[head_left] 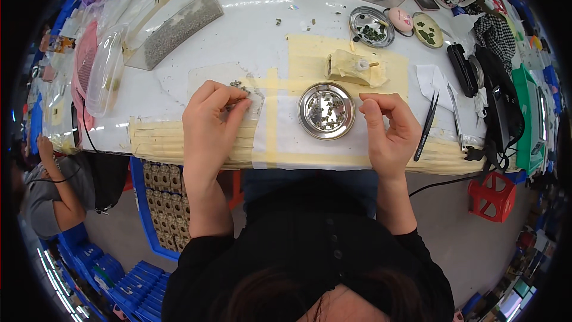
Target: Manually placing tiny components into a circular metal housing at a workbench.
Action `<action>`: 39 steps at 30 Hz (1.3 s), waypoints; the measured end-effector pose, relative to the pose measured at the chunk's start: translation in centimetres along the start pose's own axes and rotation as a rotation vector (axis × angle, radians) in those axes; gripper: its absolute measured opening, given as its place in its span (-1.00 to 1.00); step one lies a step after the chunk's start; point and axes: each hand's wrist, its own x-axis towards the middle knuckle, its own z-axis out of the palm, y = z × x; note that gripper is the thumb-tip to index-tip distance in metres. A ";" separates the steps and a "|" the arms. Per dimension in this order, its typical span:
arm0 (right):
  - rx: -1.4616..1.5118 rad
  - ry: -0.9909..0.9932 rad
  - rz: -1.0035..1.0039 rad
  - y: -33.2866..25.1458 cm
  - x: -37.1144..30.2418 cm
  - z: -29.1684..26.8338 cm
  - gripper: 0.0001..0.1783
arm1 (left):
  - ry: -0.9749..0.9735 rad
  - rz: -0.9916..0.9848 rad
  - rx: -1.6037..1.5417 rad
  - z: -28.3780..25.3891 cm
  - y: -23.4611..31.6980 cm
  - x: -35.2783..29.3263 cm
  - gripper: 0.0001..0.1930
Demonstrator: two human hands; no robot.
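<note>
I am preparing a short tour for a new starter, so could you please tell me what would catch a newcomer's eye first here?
The shiny round dish of small dark parts sits at the table's near edge, between the two hands. The left hand presses on a small pile of parts lying on a clear sheet, while the right hand pinches its fingertips beside the dish. Black tweezers lie just right of that hand.

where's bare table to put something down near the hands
Free: the white strip between the left hand and the steel dish, and the white tabletop between the bag of small parts and the round tin. Crowded: right edge past the right hand, with tweezers and black tools.
</note>
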 end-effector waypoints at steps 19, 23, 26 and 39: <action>-0.072 -0.030 -0.172 -1.1 0.0 0.1 -0.90 | -0.226 -0.198 -1.270 2.4 2.1 0.0 -0.84; -0.102 -0.037 -0.329 -2.9 0.6 0.3 -0.79 | -0.356 -0.315 -1.534 4.1 3.0 1.0 -0.82; -0.138 -0.026 -0.397 -4.1 1.4 0.3 -0.74 | -0.433 -0.297 -1.582 4.7 3.5 1.5 -0.82; -0.142 -0.032 -0.394 -3.8 2.2 1.7 -0.79 | -0.415 -0.191 -1.644 6.5 3.4 1.6 -0.86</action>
